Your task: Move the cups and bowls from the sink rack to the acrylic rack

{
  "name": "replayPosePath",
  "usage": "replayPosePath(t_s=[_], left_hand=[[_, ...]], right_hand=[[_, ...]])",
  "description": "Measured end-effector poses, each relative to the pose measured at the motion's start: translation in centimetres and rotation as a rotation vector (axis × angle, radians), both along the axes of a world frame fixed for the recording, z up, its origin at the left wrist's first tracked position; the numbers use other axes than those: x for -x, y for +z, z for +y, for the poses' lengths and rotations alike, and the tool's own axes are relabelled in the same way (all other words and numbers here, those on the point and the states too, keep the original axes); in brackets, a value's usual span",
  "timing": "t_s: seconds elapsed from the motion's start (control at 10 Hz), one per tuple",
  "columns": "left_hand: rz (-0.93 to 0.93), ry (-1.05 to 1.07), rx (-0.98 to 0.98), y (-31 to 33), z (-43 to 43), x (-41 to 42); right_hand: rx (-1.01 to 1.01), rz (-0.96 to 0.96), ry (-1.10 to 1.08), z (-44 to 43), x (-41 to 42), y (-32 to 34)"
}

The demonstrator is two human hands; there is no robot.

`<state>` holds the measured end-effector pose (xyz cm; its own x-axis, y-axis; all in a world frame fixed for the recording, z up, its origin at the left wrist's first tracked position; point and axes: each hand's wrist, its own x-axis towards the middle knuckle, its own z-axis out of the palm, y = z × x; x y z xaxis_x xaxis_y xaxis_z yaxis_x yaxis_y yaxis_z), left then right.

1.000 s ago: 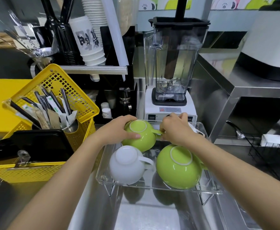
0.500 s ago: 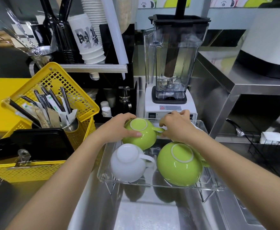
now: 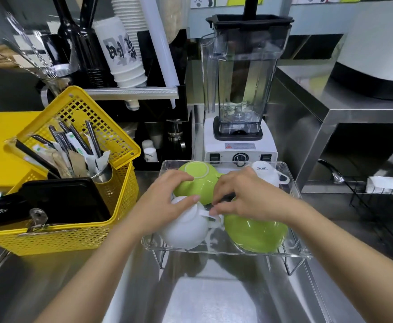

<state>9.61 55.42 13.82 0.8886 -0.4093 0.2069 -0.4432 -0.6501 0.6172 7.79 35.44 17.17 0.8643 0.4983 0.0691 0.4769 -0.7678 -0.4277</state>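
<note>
Four pieces of crockery sit mouth-down on one clear acrylic rack [image 3: 293, 183], which we see standing on the steel counter [image 3: 51, 276]. We count two green and two white.

Largest first. One blender [image 3: 241, 89] stands just behind the rack, its clear jar upright on a white base. One yellow basket [image 3: 74, 206] sits left of the rack, holding one steel canister [image 3: 103, 174] of wrapped utensils; we could not count the utensils reliably. One stack of printed paper cups [image 3: 123, 54] leans on the shelf above.

On the rack:
- green bowl [image 3: 256, 234], near right, the largest piece, its top partly under our right wrist.
- green cup [image 3: 198, 180], far left, foot ring up.
- white cup [image 3: 184, 229], near left, its handle pointing right toward the green bowl.
- second white cup [image 3: 266, 173], far right, lettering on its side, handle to the right.

Hands, two:
- left hand [image 3: 165, 201] lies over the top of the near white cup, fingers curled loosely on its base, thumb tip toward the green cup. We cannot tell whether it truly clasps the cup or only rests there.
- right hand [image 3: 244, 194] is bunched, fingertips [image 3: 214, 212] pinched down at the near white cup's handle.
</note>
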Motion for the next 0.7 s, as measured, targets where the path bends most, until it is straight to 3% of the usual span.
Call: replayPosePath(t_s=[0.2,0.6,0.7], left_hand=[[-0.033,0.04,0.04,-0.7,0.0,0.4],[-0.033,0.1,0.006,-0.7,-0.2,0.8],[-0.097,0.161,0.051,0.3,-0.1,0.8]], right_hand=[[0.094,-0.014,0.025,0.6,0.5,-0.6],[0.089,0.014,0.004,0.7,0.8,-0.8],[-0.049,-0.034,-0.129,-0.2,1.3,0.6]])
